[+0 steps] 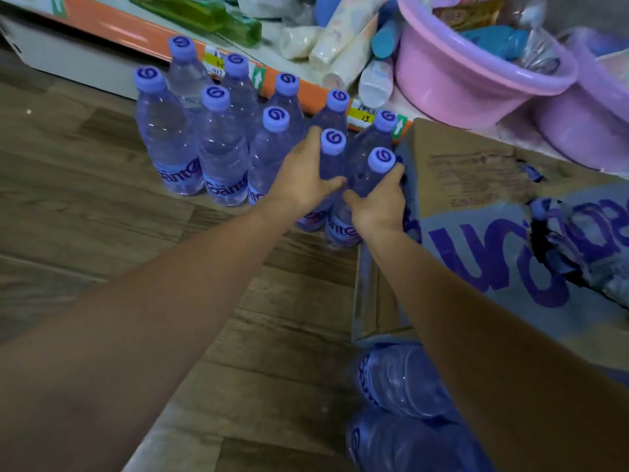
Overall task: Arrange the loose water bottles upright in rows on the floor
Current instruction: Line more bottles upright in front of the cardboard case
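Note:
Several clear water bottles with purple caps stand upright in two rows on the wooden floor (102, 233), from the front-left bottle (163, 131) across to the back-right one (377, 134). My left hand (303, 178) is wrapped around the neck of a front-row bottle (332, 158). Beside it, my right hand (377, 202) grips another upright bottle (374, 168) at the row's right end. Both held bottles rest with their bases on the floor. Two more bottles (401, 379) lie on their sides near my right forearm at the bottom.
A low shelf edge (129, 25) with price tags runs behind the rows. On it sit a green bottle (204, 15), stacked paper cups (343, 46) and pink and purple basins (476, 80). A torn cardboard carton (476, 172) with plastic wrap lies at the right.

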Action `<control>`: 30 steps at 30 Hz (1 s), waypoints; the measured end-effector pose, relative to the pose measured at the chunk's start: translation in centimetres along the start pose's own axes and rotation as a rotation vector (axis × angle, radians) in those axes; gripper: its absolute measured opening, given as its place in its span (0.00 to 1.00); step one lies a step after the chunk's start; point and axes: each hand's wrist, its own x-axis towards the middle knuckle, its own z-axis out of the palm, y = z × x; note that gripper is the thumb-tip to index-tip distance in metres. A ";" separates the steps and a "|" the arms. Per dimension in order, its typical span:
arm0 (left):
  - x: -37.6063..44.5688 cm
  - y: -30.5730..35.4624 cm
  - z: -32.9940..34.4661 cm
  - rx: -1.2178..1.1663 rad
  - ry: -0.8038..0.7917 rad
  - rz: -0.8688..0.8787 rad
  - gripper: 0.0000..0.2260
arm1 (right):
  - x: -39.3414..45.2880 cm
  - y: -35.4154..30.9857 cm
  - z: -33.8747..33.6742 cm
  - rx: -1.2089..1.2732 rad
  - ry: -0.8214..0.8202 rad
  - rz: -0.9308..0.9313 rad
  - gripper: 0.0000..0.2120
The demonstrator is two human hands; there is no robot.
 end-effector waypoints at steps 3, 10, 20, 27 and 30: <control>-0.5 0.5 -0.3 -0.030 -0.019 -0.012 0.23 | -0.1 -0.4 -0.5 -0.061 -0.010 -0.022 0.37; -5.0 1.2 -1.3 -0.049 0.031 -0.070 0.19 | -2.8 -0.4 -1.1 -0.063 0.022 -0.073 0.32; -10.2 6.6 -5.0 -0.229 0.183 -0.154 0.20 | -7.9 -2.5 -9.4 0.090 -0.015 -0.285 0.30; -12.4 18.9 -6.9 -0.300 0.156 0.111 0.28 | -11.1 -2.8 -24.0 0.236 0.125 -0.367 0.32; -13.5 25.0 -5.2 -0.375 0.061 0.152 0.19 | -13.3 -0.1 -31.6 0.271 0.219 -0.390 0.30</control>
